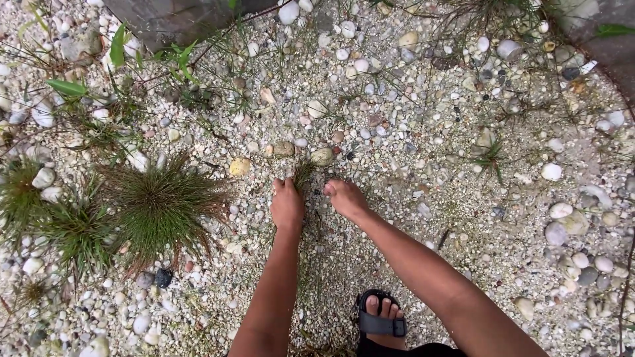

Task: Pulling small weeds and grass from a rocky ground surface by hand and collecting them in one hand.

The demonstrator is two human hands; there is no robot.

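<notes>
Head view, looking straight down: a gravel bed [410,178] of pale pebbles and grit is seen, with both bare arms reaching down into the middle of it. The left hand [286,203] is closed in a loose fist, knuckles up, and its fingers are wrapped around the base of a small grass tuft [303,173] whose thin green blades rise just above the hand. The right hand [346,196] is set just beside the same tuft on its other side; its fingers are curled downward against the gravel, and it cannot be told whether anything is gripped by them, as the fingertips are hidden. The small tuft is thus located between the two hands, touching the left one, directly below a tan stone [322,156] and a second rounded stone [284,148]. A yellowish stone [240,166] lies to the left of these. A large, dense, round grass clump [161,206] stands well to the left of the left hand, with smaller clumps [73,228] further left. A sandalled foot [381,320] with a black strap is noted at the bottom edge, near the right forearm. A dark flat slab [172,20] is recorded at the top, and broad green leaves [119,45] are seen at the upper left.
</notes>
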